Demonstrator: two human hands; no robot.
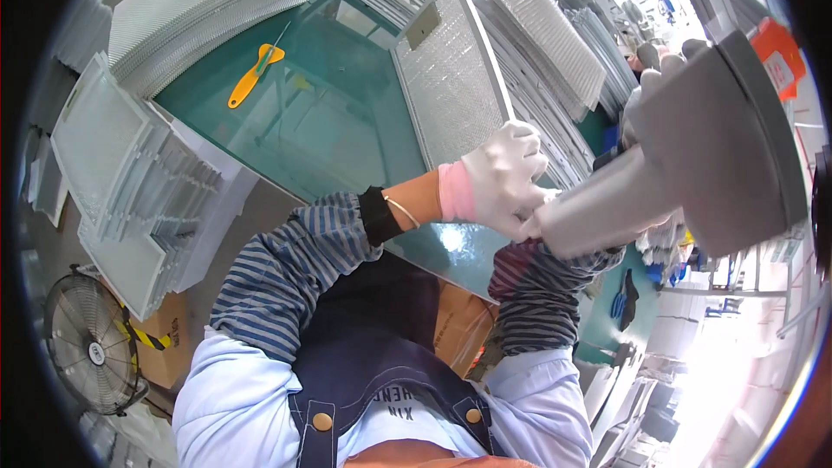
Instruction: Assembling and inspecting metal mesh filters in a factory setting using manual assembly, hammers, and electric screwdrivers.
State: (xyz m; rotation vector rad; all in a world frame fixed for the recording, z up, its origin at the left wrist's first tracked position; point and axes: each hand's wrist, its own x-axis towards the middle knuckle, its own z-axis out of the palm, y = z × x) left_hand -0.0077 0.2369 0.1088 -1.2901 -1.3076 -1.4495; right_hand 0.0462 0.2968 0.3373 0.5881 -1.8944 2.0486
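My left hand (pixel 507 178), in a white glove with a pink cuff, is closed, fingers curled. It overlaps the near end of a framed silver mesh panel (pixel 455 78), which stands tilted on the green table (pixel 338 113). What the fingers hold is hidden. A large blurred grey object (pixel 728 156) with a thick handle-like part fills the right foreground, its narrow end beside my left fingers. Behind it, part of my gloved right hand (pixel 648 91) shows at the top; most of it is covered, so its grip is unclear.
A yellow-handled tool (pixel 251 78) with a thin shaft lies on the table. Mesh sheets are stacked at the back left (pixel 208 17), framed panels at the left (pixel 130 156), more panels at the right (pixel 546 39). A black fan (pixel 91 342) stands lower left. Blue-handled cutters (pixel 622 302) lie at right.
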